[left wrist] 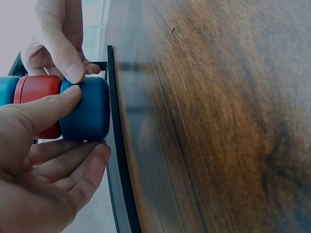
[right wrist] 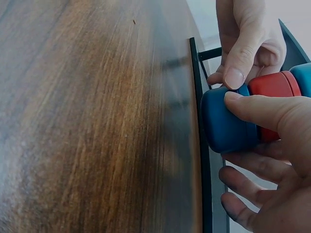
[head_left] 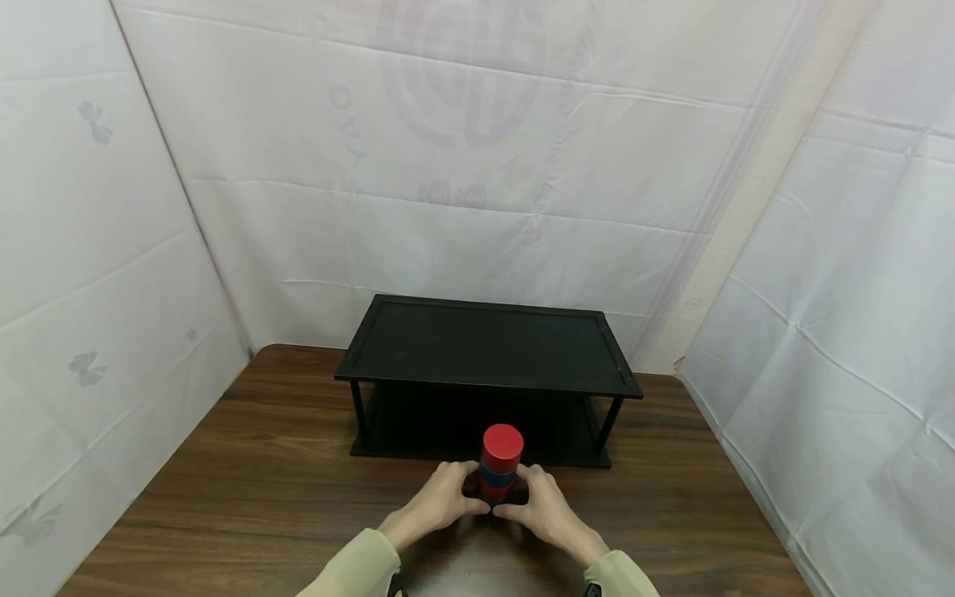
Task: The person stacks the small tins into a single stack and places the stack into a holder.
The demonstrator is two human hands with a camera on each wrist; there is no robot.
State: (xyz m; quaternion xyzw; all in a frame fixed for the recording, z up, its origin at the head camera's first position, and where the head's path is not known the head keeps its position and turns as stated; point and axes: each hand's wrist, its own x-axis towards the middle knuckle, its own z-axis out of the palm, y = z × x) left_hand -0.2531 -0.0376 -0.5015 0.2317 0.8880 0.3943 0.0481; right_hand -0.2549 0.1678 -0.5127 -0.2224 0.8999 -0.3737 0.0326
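Note:
A column of small round canisters stands upright between my two hands, blue and red by turns. The red canister [head_left: 502,446] is on top in the head view, with a blue one [head_left: 496,476] under it. Lowest is a dark blue canister [left wrist: 90,114], which both wrist views show below another red canister [right wrist: 273,86]. My left hand [head_left: 440,499] holds the lowest canister from the left, thumb on its near side and fingers curved around it. From the right, my right hand [head_left: 550,507] grips it likewise. The two thumb tips almost meet at the front.
Right behind the column stands a black two-level rack [head_left: 485,344], its lower board [head_left: 448,423] close to the table. The brown wooden table [head_left: 246,464] spreads to both sides. White cloth sheets [head_left: 313,224] hang behind and at the sides.

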